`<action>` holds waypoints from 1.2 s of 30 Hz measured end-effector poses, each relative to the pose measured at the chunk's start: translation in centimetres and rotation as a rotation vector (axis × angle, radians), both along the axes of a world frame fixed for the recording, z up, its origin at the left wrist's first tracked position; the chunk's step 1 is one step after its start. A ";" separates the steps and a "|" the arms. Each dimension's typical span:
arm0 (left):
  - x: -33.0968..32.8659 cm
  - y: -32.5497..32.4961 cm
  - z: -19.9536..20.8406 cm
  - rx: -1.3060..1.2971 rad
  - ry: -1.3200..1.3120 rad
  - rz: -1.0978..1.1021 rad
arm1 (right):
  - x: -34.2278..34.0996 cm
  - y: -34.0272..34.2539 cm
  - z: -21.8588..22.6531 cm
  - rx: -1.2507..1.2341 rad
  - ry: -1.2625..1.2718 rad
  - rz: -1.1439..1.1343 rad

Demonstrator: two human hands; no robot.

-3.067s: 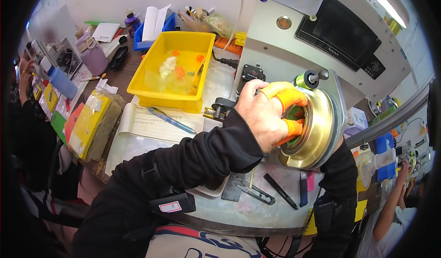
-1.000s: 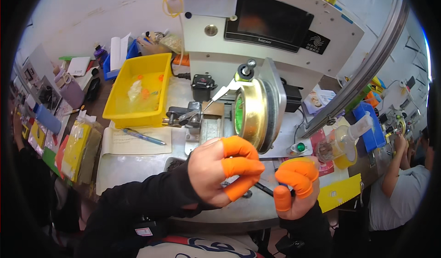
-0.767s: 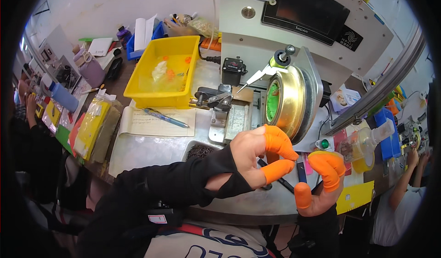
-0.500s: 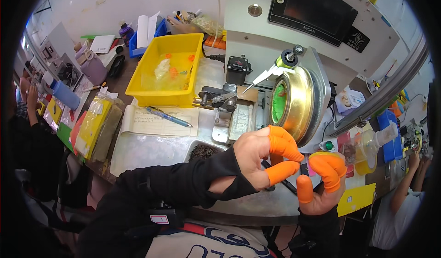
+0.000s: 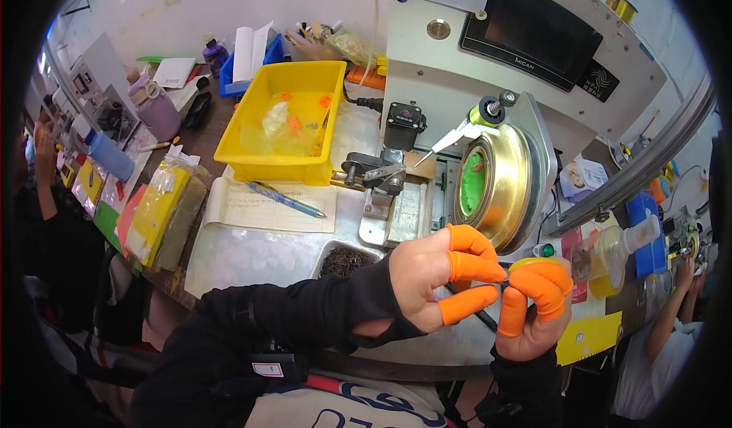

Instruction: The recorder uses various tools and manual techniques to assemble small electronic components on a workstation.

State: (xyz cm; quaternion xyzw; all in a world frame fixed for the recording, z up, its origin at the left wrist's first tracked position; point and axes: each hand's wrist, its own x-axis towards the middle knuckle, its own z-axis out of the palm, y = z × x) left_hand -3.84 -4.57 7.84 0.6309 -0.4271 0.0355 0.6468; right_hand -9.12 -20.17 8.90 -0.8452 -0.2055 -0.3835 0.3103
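Note:
My left hand [image 5: 435, 275], in a black sleeve and orange finger cots, reaches over the bench's front edge with fingers bent toward my right hand [image 5: 534, 306]. The right hand wears orange finger cots too, its forefinger curled down near the thumb. The fingertips of both hands meet. Whatever they pinch is too small or hidden to make out. A yellow rim shows above the right forefinger; whether it is held I cannot tell. Just beyond stands a machine with a brass-coloured wheel [image 5: 515, 188], green inside. A metal tray [image 5: 322, 254] of small dark wire-like pieces sits left of my left hand.
A yellow bin [image 5: 229, 153] holds orange finger cots and a plastic bag. In front of it, a pen [image 5: 288, 199] lies on a notebook [image 5: 229, 207]. To the right are a clear plastic container [image 5: 606, 253] and a yellow card [image 5: 591, 340]. Other people work at both sides.
The view has shifted slightly, so the bench things appear a little farther right and lower. My right fingers have curled in, and the fingertips of both hands are closer together.

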 end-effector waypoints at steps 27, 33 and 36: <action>6.9 2.3 1.9 -0.058 -0.253 0.343 | 5.2 2.0 2.6 -0.155 -0.146 -0.203; 7.2 2.3 1.7 -0.055 -0.204 0.323 | 4.7 1.8 2.6 -0.182 -0.020 -0.159; 7.4 2.3 1.7 -0.034 -0.259 0.356 | 4.8 1.8 2.5 -0.155 -0.025 -0.159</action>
